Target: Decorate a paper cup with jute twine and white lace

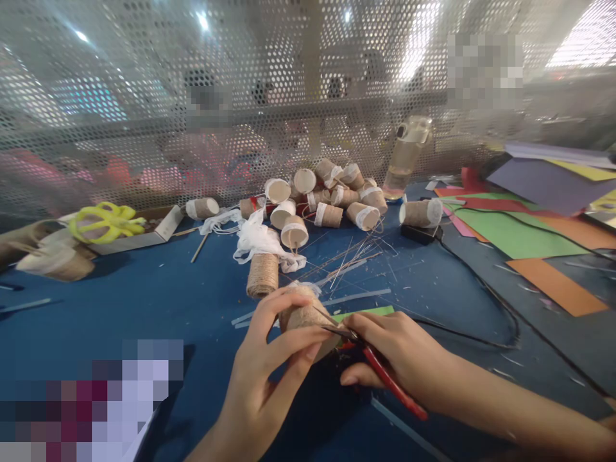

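My left hand is wrapped around a twine-covered paper cup with white lace at its far rim, tilted above the blue table. In my right hand is a pair of red-handled scissors. Their slim blades lie against the near side of the cup, close to my left fingertips. Just beyond the left hand stands a twine spool, with a bundle of white lace on and behind it. A strip of green paper lies behind the right hand.
Several twine-wrapped cups are heaped by the perforated metal screen. A glass bottle stands right of them. Coloured paper and a black cable lie on the right. Yellow scissors rest on a box at left.
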### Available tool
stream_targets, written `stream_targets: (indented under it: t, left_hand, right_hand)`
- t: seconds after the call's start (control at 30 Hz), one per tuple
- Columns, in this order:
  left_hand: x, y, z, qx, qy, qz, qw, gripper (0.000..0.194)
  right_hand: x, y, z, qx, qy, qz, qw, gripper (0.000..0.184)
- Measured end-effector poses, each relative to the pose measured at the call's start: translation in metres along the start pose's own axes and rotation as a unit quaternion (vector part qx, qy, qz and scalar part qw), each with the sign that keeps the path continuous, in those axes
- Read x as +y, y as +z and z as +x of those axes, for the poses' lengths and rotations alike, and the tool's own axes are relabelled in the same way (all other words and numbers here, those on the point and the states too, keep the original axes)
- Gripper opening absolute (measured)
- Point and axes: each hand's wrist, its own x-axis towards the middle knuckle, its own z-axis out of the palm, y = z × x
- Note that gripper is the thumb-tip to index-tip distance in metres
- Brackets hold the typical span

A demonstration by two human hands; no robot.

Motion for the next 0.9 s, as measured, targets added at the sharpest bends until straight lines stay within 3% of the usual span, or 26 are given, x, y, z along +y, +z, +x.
stream_targets:
  t: [0.9]
  left_hand:
    - [0.0021, 0.0006, 0.0032, -0.013, 0.032, 0.047, 0.998, 0.04]
  right_hand:
    - [-0.0004, -0.0009, 0.0, 0.001, -0.005, -0.004, 1.0, 0.071]
